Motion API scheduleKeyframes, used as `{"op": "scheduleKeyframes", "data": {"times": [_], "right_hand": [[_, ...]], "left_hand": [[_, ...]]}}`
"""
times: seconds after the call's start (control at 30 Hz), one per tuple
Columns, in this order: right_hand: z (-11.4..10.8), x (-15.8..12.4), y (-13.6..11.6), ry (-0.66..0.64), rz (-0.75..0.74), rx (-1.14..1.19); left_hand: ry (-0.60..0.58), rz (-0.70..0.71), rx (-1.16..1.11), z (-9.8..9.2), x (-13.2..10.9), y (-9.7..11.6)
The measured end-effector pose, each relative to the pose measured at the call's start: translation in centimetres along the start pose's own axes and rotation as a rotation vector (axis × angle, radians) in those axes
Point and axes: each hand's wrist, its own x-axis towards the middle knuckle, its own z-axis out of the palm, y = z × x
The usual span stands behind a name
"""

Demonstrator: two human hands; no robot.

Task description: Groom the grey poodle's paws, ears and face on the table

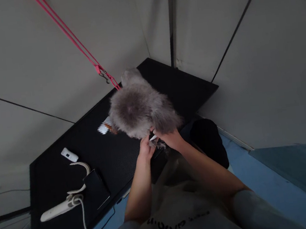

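A fluffy grey dog (138, 107) is on the black table (118, 152), with its back and one side toward me. Just below its fur, my left hand (146, 147) is closed around what looks like the dog's paw, mostly hidden by my fingers. My right hand (171, 139) is closed beside it, against the lower fur. Between the two hands shows a slim white tool (153, 137), apparently gripped by the right; its exact kind is unclear. Tufts of loose grey fur (161, 145) lie close under my hands.
Pink cords (77, 42) with a metal clip run down to the dog. Leftward on the table lie a white handheld device (69, 155), a dark flat phone-like slab (96, 188) and a white handle (57, 210) with curved arms and a cable. Grey walls stand behind.
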Motion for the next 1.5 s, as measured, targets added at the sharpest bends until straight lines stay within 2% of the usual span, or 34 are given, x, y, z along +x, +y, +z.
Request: {"op": "scheduleKeyframes", "data": {"times": [0.1,0.13,0.27,0.4,0.57,0.73,1.0,1.23,1.33,1.5], "right_hand": [[0.0,-0.6,0.0,-0.081,0.026,0.022],[0.0,-0.8,-0.1,-0.072,0.033,0.030],[0.1,-0.9,-0.4,0.139,0.104,0.155],[0.4,-1.1,-0.3,0.147,0.218,0.273],[0.7,-1.7,0.6,0.442,0.325,0.432],[1.6,-2.7,1.1,0.365,0.342,0.460],[2.4,-3.3,1.5,0.398,0.357,0.561],[3.0,-4.1,2.2,0.334,0.310,0.547],[2.8,-4.3,2.9,0.274,0.308,0.546],[1.1,-3.9,3.3,0.102,0.328,0.532]], "left_hand": [[0.011,-0.010,0.010,-0.1,0.0,0.0],[0.016,-0.008,0.012,-0.1,0.0,0.0],[0.044,-0.004,-0.015,0.1,0.1,0.2],[0.070,0.013,-0.039,0.5,0.2,0.3],[0.105,0.084,-0.043,1.5,0.3,0.0],[0.087,0.163,-0.029,2.5,0.0,-0.2],[0.111,0.186,-0.061,3.0,-0.3,-0.5],[0.177,0.132,-0.125,3.3,-0.3,-0.6],[0.157,0.063,-0.136,3.3,-0.5,-0.5],[0.075,-0.045,-0.106,2.6,-0.8,-0.3]]}}
